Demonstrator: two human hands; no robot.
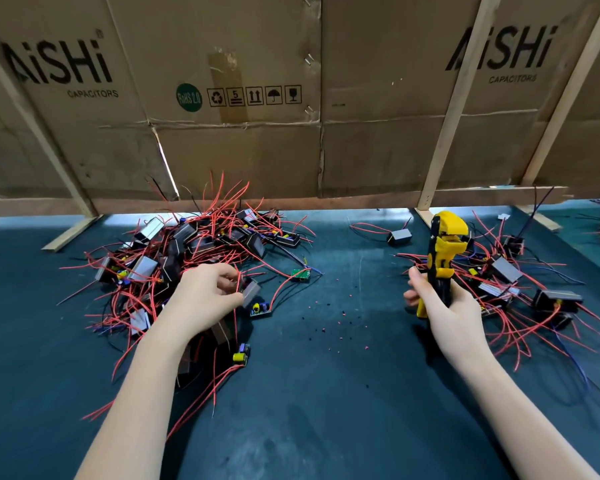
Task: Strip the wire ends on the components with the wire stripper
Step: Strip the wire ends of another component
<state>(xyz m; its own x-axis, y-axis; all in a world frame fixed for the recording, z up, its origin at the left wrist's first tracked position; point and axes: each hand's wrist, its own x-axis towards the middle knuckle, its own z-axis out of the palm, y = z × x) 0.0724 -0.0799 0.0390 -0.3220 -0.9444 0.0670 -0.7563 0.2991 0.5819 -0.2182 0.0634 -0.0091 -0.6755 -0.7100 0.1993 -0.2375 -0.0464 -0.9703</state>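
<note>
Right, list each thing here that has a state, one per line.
Left hand: fingers curled round a boxed component at the pile's near edge.
Boxed component: held, red wire attached.
Right hand: gripping the stripper's handles.
Wire stripper: upright, head up, no wire in it.
Left pile: tangled heap.
Right pile: looser spread.
Lone component: apart, between the piles.
Insulation bits: scattered on the mat.

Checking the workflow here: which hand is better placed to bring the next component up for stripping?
The left hand. Its fingers already pinch a component at the edge of the left pile, while the right hand is occupied holding the yellow wire stripper upright.
</note>
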